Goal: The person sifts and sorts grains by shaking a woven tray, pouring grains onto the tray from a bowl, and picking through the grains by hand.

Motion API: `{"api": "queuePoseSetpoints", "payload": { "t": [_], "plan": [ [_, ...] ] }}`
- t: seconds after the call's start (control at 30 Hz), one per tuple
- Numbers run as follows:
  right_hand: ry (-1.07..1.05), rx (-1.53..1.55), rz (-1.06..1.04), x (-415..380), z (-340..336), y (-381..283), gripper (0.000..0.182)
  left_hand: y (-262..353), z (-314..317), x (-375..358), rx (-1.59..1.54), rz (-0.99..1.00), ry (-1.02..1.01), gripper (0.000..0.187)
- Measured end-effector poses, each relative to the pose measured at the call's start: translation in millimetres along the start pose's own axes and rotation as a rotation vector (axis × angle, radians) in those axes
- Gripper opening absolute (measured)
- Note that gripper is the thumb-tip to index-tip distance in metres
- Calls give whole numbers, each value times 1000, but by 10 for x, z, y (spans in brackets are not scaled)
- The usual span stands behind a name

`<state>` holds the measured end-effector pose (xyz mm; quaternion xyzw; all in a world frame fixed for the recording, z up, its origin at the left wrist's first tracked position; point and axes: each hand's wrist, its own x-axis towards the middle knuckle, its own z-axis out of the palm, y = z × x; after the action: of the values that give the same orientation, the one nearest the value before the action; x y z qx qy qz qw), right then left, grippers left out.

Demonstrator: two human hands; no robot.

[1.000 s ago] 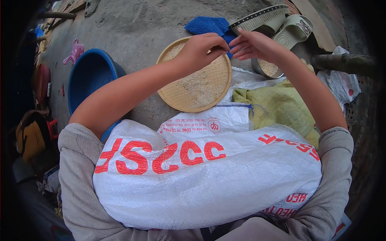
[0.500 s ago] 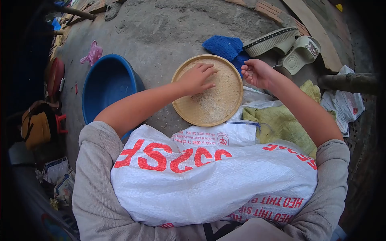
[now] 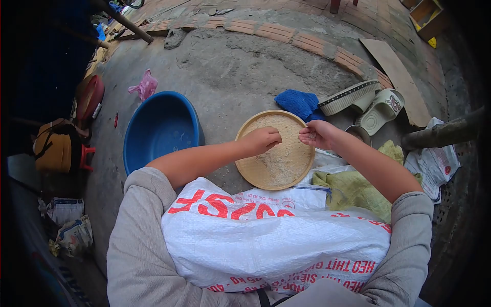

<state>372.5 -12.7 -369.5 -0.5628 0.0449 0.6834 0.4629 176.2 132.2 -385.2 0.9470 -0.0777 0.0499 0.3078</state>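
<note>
A round woven tray [image 3: 249, 176] holds a spread of pale, rice-like grains [image 3: 286, 140], thinner and whiter toward its near side. Over the tray's left half is my left hand [image 3: 262, 140], its fingertips drawn together in a pinch; what they hold, if anything, is too small to make out. My right hand [image 3: 319, 135] is at the tray's right rim, palm turned up and fingers curled, with a few pale grains apparently in it. A white sack with red lettering [image 3: 276, 245] covers my lap.
Left of the tray stands a blue basin [image 3: 161, 133], with a pink plastic bag [image 3: 144, 85] behind it. A blue cloth [image 3: 296, 104], pale sandals [image 3: 381, 111] and a metal bowl [image 3: 359, 134] lie to the right. A yellow-green sack [image 3: 353, 192] is nearer me.
My left hand has gone from spread fingers over the grains to a pinch. My right hand has come closer to it, turning palm up. The view has tilted upward.
</note>
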Motion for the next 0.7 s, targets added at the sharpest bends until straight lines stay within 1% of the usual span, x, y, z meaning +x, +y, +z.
{"api": "queuePoseSetpoints", "payload": {
  "t": [0.03,0.1,0.13,0.17,0.2,0.23,0.27,0.3,0.33,0.37,0.4,0.43,0.47,0.5,0.53,0.57,0.6,0.63,0.7],
  "plan": [
    [0,-2,-13,-46,56,-9,33,134,-96,130,10,8,4,10],
    [-56,30,26,-128,163,-8,35,405,-255,391,-49,89,185,11],
    [-106,37,-12,-168,215,10,34,491,-282,482,-43,97,188,11],
    [-103,33,-21,-219,253,35,34,578,-309,569,-109,119,203,11],
    [-168,22,-53,-299,296,56,32,636,-339,621,-176,142,218,11],
    [-232,11,-85,-360,320,51,30,675,-393,650,-174,151,222,11],
    [-261,83,-14,-314,280,52,25,709,-447,676,-26,253,261,11],
    [-255,80,-20,-327,229,33,25,710,-464,686,123,353,299,11],
    [-272,50,7,-339,164,15,25,700,-464,664,123,358,302,11],
    [-291,23,34,-357,100,0,25,677,-464,611,153,287,297,11],
    [-148,-44,-59,-409,56,-22,26,619,-455,550,184,216,288,11],
    [-5,-109,-151,-454,-14,-44,26,512,-413,483,186,223,284,11],
    [38,-257,-242,-461,-197,-110,27,399,-369,409,204,198,224,10],
    [127,-369,-361,-403,-418,-139,31,282,-311,326,219,171,166,10],
    [423,-638,-661,-251,-646,-90,37,186,-267,230,218,173,165,10],
    [587,-832,-770,-182,-882,-100,39,96,-227,123,270,147,54,11],
    [685,-933,-764,-359,-900,-119,40,21,-200,38,323,122,-60,11],
    [688,-926,-765,-360,-1000,-99,40,-39,-178,-27,325,125,-65,11],
    [690,-1267,-802,-401,-1183,-65,36,-115,-159,-125,464,102,-213,14]
  ]
}}
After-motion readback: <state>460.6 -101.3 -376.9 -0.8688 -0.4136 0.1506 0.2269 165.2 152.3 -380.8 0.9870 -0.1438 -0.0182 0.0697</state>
